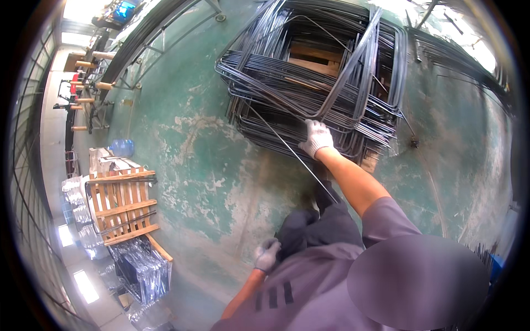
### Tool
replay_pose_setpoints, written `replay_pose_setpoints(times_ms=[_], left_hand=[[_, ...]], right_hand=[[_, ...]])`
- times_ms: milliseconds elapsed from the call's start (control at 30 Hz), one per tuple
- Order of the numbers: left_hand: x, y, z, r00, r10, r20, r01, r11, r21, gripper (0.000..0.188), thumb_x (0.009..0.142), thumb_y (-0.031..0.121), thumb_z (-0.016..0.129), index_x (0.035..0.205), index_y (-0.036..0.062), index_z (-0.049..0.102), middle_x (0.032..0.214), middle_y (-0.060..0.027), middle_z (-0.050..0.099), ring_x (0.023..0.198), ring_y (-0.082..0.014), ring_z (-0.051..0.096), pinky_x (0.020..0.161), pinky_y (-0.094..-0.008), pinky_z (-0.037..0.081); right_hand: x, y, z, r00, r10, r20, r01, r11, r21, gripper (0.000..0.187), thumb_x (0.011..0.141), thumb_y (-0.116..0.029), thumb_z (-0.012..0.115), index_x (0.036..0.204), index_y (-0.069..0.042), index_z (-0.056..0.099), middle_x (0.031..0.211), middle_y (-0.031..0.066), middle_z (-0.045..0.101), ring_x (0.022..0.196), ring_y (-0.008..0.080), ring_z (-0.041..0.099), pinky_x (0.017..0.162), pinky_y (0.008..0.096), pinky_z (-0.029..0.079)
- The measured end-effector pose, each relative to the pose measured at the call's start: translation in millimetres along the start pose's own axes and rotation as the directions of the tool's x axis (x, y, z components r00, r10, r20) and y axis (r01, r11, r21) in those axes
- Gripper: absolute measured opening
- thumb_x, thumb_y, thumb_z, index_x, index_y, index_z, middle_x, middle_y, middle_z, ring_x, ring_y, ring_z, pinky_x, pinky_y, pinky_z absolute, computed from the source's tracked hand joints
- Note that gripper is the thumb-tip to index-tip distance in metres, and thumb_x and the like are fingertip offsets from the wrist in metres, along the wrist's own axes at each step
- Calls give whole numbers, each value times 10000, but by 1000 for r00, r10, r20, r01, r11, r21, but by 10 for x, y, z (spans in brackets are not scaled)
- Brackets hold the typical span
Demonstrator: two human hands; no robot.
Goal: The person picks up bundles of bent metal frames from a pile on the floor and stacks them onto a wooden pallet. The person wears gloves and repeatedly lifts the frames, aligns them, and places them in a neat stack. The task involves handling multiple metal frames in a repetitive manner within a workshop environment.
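My right hand (pixel 318 138), in a white knit glove, reaches forward to the stack of bent dark metal rod frames (pixel 265 69). Its fingers are closed on the near rounded corner of a tilted metal rod frame (pixel 346 74) lying on top. From the stack's near left side, a thin straight rod (pixel 287 146) slants down toward my legs. My left hand (pixel 268 255), gloved too, hangs beside my thigh with its fingers curled in; nothing shows in it.
Wooden boards (pixel 314 58) show inside the stack. At left stand a slatted wooden pallet (pixel 124 203), a blue water jug (pixel 122 147) and wrapped dark panels (pixel 146 270). Long bars lie on a rack (pixel 138 41) at the far left; more rods (pixel 469 69) are at the far right.
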State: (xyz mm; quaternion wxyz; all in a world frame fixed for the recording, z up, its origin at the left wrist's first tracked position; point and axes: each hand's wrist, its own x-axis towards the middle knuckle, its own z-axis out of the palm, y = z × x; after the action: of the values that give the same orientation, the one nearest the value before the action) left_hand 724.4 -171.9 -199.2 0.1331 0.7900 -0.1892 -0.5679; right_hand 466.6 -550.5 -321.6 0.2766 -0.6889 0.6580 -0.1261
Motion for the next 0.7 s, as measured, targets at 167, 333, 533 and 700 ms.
replay_pose_setpoints(times_ms=[167, 333, 533, 700], left_hand=[[680, 224, -33, 997, 35, -75, -44, 993, -113, 387, 1034, 206, 754, 1320, -52, 729, 1138, -97, 781, 1040, -179, 719, 938, -341, 571], [1810, 468, -61, 994, 111, -24, -111, 994, 14, 366, 1051, 204, 730, 1331, -31, 720, 1150, -98, 773, 1037, -161, 691, 941, -336, 558], [2771, 988, 102, 991, 116, -66, -122, 987, -106, 370, 1028, 209, 760, 1317, -18, 719, 1119, -80, 759, 997, -154, 698, 897, -316, 565], [2909, 724, 229, 989, 145, 22, -144, 989, -28, 357, 1036, 228, 742, 1299, -14, 737, 1114, -100, 779, 1021, -187, 725, 928, -345, 576]], right_hand=[[1119, 17, 417, 999, 30, -27, -32, 994, -108, 1031, 691, -498, 995, 1478, -30, 520, 1391, 188, 614, 1328, 403, 577, 1161, 531, 456], [1753, -61, 895, 993, 87, -78, -98, 984, -150, 1211, 594, -591, 1021, 1507, 10, 498, 1451, 199, 567, 1376, 401, 531, 1209, 557, 399], [2014, 344, 1639, 995, 88, -48, -99, 935, -342, 236, 959, -164, 707, 1174, -90, 644, 1122, 137, 773, 1099, 327, 751, 925, 450, 601], [1481, 380, 1591, 995, 97, -8, -95, 954, -285, 264, 919, -95, 702, 1179, -112, 662, 1148, 177, 769, 1123, 364, 747, 947, 467, 608]])
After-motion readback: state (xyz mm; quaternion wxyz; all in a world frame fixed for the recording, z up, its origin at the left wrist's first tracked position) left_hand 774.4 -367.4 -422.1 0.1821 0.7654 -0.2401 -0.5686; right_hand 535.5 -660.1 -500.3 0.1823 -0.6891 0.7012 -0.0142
